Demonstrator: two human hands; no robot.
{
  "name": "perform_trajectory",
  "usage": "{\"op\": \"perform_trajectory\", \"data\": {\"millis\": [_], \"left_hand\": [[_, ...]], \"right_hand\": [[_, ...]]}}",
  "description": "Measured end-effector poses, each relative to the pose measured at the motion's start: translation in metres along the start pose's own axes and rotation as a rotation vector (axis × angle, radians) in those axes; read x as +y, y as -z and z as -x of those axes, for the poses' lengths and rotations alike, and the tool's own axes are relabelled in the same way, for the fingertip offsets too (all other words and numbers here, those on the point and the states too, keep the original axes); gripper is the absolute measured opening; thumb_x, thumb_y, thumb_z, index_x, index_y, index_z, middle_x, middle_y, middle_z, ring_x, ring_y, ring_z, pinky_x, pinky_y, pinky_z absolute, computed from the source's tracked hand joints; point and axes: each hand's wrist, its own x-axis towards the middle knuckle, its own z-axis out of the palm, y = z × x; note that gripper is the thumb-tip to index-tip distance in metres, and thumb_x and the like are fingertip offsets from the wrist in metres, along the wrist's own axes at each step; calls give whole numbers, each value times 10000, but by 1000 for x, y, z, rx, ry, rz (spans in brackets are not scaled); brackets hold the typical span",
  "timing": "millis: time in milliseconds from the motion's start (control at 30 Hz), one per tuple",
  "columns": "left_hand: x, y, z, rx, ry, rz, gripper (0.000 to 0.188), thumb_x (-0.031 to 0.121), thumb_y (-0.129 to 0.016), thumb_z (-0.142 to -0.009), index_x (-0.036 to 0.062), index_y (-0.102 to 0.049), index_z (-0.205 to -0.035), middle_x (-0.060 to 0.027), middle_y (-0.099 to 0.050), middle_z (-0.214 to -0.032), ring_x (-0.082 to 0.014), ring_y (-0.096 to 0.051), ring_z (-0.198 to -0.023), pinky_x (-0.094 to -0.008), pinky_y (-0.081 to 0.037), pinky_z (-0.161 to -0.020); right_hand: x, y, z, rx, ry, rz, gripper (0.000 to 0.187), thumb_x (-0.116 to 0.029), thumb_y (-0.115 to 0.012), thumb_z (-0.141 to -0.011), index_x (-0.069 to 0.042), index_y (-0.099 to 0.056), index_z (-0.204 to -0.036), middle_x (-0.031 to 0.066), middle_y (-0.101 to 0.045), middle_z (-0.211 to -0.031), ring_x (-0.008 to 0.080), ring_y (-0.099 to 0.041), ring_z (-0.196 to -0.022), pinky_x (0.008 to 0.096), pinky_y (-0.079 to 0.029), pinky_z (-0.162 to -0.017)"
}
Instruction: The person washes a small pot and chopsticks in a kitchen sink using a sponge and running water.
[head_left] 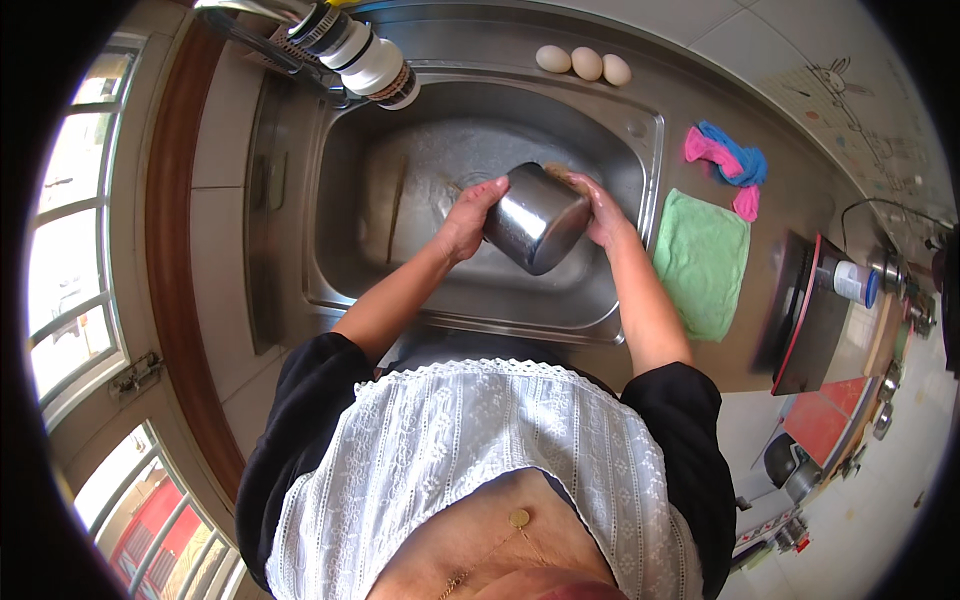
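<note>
A shiny stainless steel pot [540, 220] is tilted over the sink [400, 270], its base turned toward me and its mouth facing away. My left hand [472, 218] grips its left side, thumb laid along the metal. On the opposite side, my right hand [603, 208] is closed against the pot, its fingers partly hidden at the far rim. Something tan [562, 174] shows by those fingers; I cannot make out what it is. The inside of the pot is out of sight. Wet patches glisten on the sink floor around the drain.
A faucet [375, 70] with a white head reaches over the sink's far left corner. Three eggs [587, 64] lie on the back ledge. To the right are a pink and blue cloth [735, 162], a green cloth [703, 265] and a dark stovetop [810, 310].
</note>
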Motion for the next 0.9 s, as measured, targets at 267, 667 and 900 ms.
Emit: {"op": "perform_trajectory", "data": {"millis": [267,667,900], "left_hand": [[-3,-18,1,303,-46,781,347,307,-446,-975,12,-528,-1138,-101,-575,-1148,-243,-545,-1069,-418,-404,-1004],[2,-30,5,323,-5,814,371,306,-385,-995,-2,-509,-1161,-121,-562,-1179,-252,-512,-1121,-412,-380,-1015],[-2,-26,2,405,-174,692,298,245,-412,-993,16,-451,-1179,-113,-561,-1145,-232,-532,-1071,-395,-417,-967]], "right_hand": [[59,-50,0,276,377,-521,469,-451,-422,-939,-96,-541,-1221,45,-578,-1206,229,-515,-1144,359,-387,-998],[59,-64,22,412,728,-231,455,-363,-401,-989,-97,-392,-1358,73,-420,-1352,200,-410,-1230,340,-323,-1033],[87,-100,15,640,1047,543,381,-269,-396,-982,-65,-456,-1298,162,-369,-1382,319,-368,-1262,409,-270,-1060]]}}
